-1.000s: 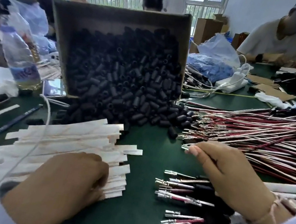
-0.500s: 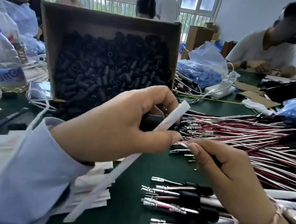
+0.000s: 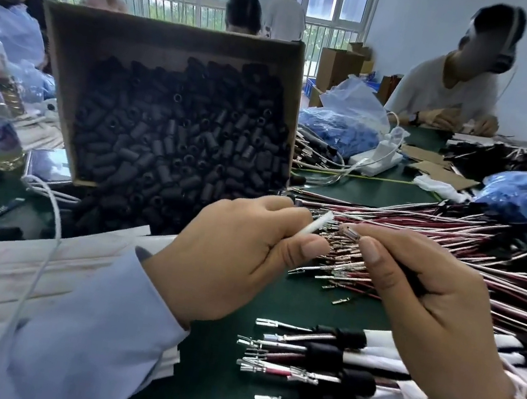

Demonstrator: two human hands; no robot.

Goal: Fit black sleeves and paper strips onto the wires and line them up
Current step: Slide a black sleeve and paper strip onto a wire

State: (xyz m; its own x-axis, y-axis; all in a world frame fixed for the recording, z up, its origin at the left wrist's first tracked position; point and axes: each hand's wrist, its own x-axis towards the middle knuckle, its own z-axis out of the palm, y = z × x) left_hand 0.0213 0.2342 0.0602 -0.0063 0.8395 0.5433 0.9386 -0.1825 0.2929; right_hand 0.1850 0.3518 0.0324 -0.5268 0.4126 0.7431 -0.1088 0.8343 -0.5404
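A short row of finished black-sleeved wires (image 3: 327, 352) lies on the green counter (image 3: 306, 309), a big heap of bare red-and-white wires (image 3: 422, 231) waits beyond, and above them the left hand (image 3: 232, 256) has a white paper strip (image 3: 318, 225) pinched in its grip while the right hand (image 3: 428, 304) grips one metal-tipped wire (image 3: 352, 231).
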